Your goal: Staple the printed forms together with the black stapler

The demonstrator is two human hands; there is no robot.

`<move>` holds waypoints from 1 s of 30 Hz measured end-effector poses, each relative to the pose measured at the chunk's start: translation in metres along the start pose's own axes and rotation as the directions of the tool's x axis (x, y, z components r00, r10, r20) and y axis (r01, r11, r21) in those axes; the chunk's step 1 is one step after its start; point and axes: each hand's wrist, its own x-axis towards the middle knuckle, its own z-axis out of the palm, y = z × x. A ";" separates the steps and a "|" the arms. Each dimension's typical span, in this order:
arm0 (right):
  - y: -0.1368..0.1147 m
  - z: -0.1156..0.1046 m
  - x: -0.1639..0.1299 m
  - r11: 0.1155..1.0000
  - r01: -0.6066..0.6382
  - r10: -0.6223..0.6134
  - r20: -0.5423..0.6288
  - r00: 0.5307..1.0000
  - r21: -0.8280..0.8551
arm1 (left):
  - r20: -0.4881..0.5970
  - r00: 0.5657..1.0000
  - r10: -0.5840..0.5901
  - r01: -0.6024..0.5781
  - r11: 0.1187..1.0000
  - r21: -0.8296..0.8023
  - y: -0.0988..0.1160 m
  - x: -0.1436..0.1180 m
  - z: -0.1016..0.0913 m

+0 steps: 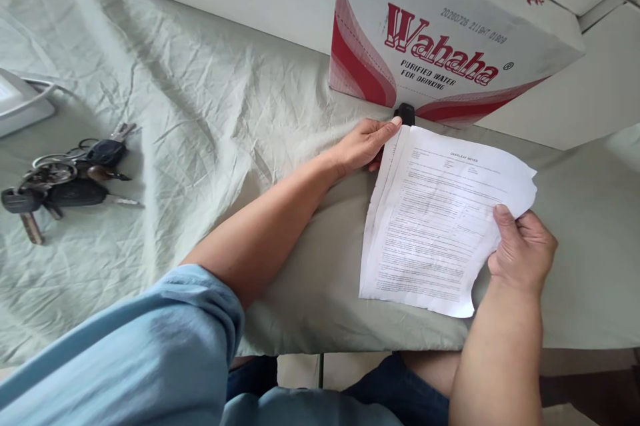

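"Printed papers (425, 233), anyone? Where are they sitting in the head view?"

"They're hovering or resting over the right part of the greenish cloth (310, 279), right in front of the Wahaha carton (445, 46). Can't tell if the lower edge is touching. The top page is showing 'OVERLEAF NOTES', and another layer is peeking out along the left side."

"What are the fingers doing?"

"Right hand (523, 249) is pinching the right edge, thumb on top, fingers tucking behind. Left hand (365, 143) is stretching its thumb to the top-left corner, beside a small black object (406, 114). Its other fingers are mostly hiding underneath, so I can't tell what they're gripping."

"Anything else lying around?"

"Yeah, a bunch of keys (77, 193) is lying well apart on the left, near a white object (23, 106) that's poking into view."
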 end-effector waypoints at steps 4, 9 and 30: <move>0.002 0.001 -0.001 1.000 -0.016 0.016 0.013 1.000 0.004 | 0.007 1.000 0.000 0.000 1.000 0.004 0.003 -0.001 0.000; 0.005 0.001 -0.002 1.000 -0.015 0.015 0.027 1.000 -0.017 | 0.032 0.999 0.014 -0.014 1.000 -0.009 0.005 -0.002 -0.001; 0.004 0.006 -0.003 1.000 -0.010 0.010 0.021 1.000 -0.007 | 0.048 0.997 0.056 -0.058 0.998 0.039 0.001 -0.004 -0.004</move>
